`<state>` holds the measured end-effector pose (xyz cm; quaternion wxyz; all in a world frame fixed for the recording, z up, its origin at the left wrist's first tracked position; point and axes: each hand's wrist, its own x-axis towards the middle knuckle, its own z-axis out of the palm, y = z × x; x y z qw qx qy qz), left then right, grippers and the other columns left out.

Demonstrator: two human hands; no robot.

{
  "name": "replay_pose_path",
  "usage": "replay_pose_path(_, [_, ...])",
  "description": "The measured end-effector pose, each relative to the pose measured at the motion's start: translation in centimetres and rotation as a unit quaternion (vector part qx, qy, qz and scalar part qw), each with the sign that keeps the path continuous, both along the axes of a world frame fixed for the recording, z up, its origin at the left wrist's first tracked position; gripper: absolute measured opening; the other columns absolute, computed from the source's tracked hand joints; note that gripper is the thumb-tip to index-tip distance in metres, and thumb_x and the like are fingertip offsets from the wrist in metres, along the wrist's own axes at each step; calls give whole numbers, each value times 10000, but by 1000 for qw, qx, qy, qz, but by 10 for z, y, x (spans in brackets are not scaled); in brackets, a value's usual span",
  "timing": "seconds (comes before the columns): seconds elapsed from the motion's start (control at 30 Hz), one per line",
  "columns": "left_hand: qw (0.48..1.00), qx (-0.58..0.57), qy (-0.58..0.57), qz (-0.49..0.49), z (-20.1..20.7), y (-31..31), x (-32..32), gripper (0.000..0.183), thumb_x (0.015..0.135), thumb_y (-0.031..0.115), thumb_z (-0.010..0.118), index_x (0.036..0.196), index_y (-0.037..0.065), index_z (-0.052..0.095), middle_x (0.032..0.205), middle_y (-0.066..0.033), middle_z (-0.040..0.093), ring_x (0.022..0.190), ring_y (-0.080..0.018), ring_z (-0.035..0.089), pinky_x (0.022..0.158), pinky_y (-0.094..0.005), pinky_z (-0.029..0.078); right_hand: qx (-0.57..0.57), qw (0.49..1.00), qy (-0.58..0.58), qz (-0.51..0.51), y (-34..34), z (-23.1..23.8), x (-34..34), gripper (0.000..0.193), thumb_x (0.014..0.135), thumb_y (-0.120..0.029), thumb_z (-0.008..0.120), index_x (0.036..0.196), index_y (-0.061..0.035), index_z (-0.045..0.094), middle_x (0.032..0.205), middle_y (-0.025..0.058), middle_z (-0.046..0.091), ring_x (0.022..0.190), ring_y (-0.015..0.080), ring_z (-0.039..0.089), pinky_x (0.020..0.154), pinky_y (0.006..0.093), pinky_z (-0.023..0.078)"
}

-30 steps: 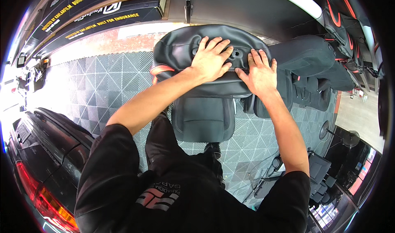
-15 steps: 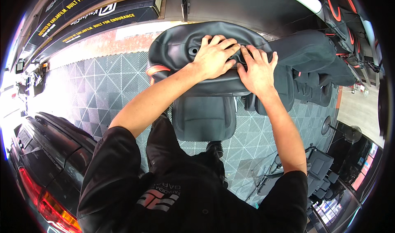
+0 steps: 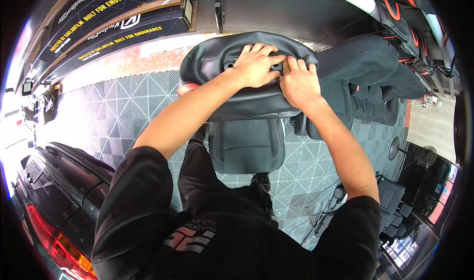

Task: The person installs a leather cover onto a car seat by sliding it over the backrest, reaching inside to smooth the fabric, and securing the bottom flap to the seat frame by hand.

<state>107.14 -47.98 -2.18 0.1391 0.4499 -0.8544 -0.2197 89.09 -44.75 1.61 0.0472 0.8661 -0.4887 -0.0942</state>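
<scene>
In front of me stands a car seat backrest with a black leather seat cover (image 3: 207,52) over it, wrinkled along the top. A round black headrest guide (image 3: 228,65) shows just left of my left hand (image 3: 257,66). That hand lies on the top of the cover, fingers apart, index finger and thumb stretched toward the right. My right hand (image 3: 300,85) meets its fingertips there, with its fingers bunched and bent onto the cover; what lies right under them is hidden. Below the backrest sits the dark seat cushion (image 3: 247,146), and an orange-red trim piece (image 3: 187,88) marks the cover's left side.
More dark car seats (image 3: 363,62) stand close on the right. Long black boxes (image 3: 128,35) lie at the far left, and a dark car (image 3: 64,191) with a red tail light is at the near left. A fan (image 3: 424,156) stands to the right on the tiled floor (image 3: 128,99).
My right hand has drawn its spread fingers together and bent them at the cover's top. The left hand stays near the same spot, and the backrest's right end sits slightly further left.
</scene>
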Motion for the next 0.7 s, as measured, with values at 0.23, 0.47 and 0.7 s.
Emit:
replay_pose_path(0.23, [992,-1,110,55,-11,9,6,571,827,414,726,1319,151,606,1390,-83,554,1300,-282,493,1118,-448,351,-22,984,-165,-57,10,-1,-14,300,912,-202,616,1181,-97,696,1002,48,580,975,240,557,862,413,422])
replay_pose_path(0.47, [996,-22,76,30,-1,11,60,330,872,302,683,1141,111,690,1237,-70,631,1175,-276,565,1023,-432,428,-92,959,-267,-29,-3,10,-6,214,856,-140,696,1064,-121,741,963,16,583,935,217,569,875,402,417])
replay_pose_path(0.7, [987,-108,115,33,0,24,55,327,885,280,674,1162,108,682,1224,-57,635,1134,-278,570,983,-422,440,-84,969,-232,-9,-3,29,-10,179,852,-150,703,1022,-124,753,943,8,584,940,219,559,928,402,409])
